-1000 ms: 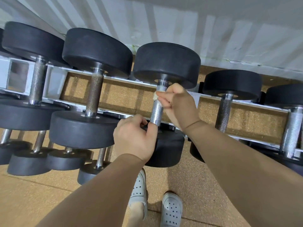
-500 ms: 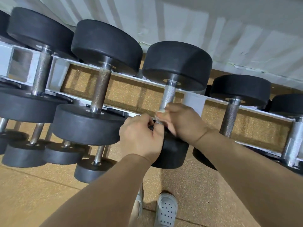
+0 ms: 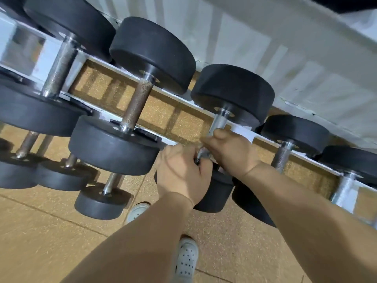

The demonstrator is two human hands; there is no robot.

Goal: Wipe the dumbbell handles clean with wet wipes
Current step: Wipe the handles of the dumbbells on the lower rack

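A black dumbbell [image 3: 232, 94] lies on the white rack [image 3: 163, 92] at the middle of the view, its steel handle [image 3: 219, 122] pointing toward me. My left hand [image 3: 181, 172] grips the near end of that handle, just above the lower weight [image 3: 216, 193]. My right hand [image 3: 228, 150] is curled round the handle right beside it, a little higher. The wet wipe is hidden inside the right hand and does not show. The upper part of the handle is bare and shiny.
More black dumbbells fill the rack: two large ones to the left [image 3: 142, 86], smaller ones to the right [image 3: 293, 133] and on a lower tier [image 3: 102, 201]. A pale corrugated wall [image 3: 265, 48] stands behind. My white shoes [image 3: 186, 258] are on the cork-coloured floor [image 3: 40, 231].
My right hand has slid down the handle from just under the upper weight to beside the left hand. The white wipe seen earlier is now hidden. My head has tilted.
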